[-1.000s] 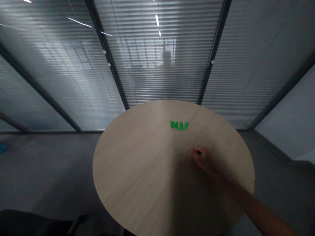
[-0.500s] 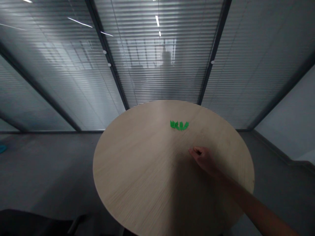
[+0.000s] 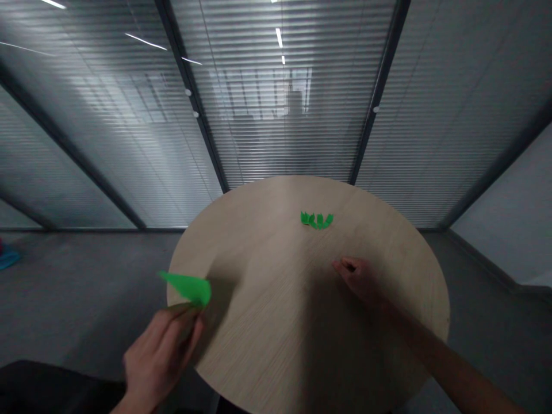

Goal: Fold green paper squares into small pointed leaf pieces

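A small row of bright green folded paper pieces lies on the far part of a round light-wood table. My left hand is at the table's near-left edge, pinching a larger green pointed paper piece that is slightly blurred. My right hand rests on the table with curled fingers, a little nearer to me than the green row and apart from it. Nothing shows in its fingers.
Glass walls with slatted blinds and dark frames stand behind the table, with a blurred figure beyond them. Grey floor surrounds the table. A dark chair back sits at lower left, and a blue object lies on the floor at far left.
My left hand has entered at the lower left, holding a green paper piece. My right hand and the green row stay in nearly the same place.
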`<state>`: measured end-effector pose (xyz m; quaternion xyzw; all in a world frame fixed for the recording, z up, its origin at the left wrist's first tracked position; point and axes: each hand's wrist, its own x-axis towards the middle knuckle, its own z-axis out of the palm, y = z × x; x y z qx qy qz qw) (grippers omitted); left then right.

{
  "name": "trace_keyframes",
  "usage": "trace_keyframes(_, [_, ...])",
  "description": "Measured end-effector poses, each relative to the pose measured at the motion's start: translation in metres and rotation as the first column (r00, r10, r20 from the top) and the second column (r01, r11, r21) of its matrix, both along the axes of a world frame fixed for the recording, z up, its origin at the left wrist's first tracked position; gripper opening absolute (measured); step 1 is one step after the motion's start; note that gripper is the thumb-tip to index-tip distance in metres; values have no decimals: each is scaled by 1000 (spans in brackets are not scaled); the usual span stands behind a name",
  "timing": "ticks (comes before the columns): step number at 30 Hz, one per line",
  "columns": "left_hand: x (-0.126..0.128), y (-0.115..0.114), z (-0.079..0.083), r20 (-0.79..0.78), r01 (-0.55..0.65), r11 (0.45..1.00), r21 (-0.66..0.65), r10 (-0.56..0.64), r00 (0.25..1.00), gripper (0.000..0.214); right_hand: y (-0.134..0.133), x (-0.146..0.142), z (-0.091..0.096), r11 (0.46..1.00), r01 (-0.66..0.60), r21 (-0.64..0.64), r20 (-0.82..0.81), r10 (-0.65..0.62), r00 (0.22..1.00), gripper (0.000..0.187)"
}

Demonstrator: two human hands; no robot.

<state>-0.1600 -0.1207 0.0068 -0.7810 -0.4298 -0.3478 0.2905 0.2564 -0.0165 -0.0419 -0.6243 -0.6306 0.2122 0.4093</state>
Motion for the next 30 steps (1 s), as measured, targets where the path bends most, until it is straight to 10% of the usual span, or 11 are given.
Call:
trace_keyframes(10, [135,103,-15,-367,350,888,-299,-445,817,24,3,1,-1,1000,1,25,6,-2,1000,45])
trace_keyframes(21, [137,110,-24,-233,469,740,-483,-625,745,20,2,0,-1,1000,3,24,6,-3,1000,43])
trace_keyframes(30, [136,110,-25,-217,506,732,-455,-643,735,27,5,2,-7,999,2,34,13,-3,1000,45])
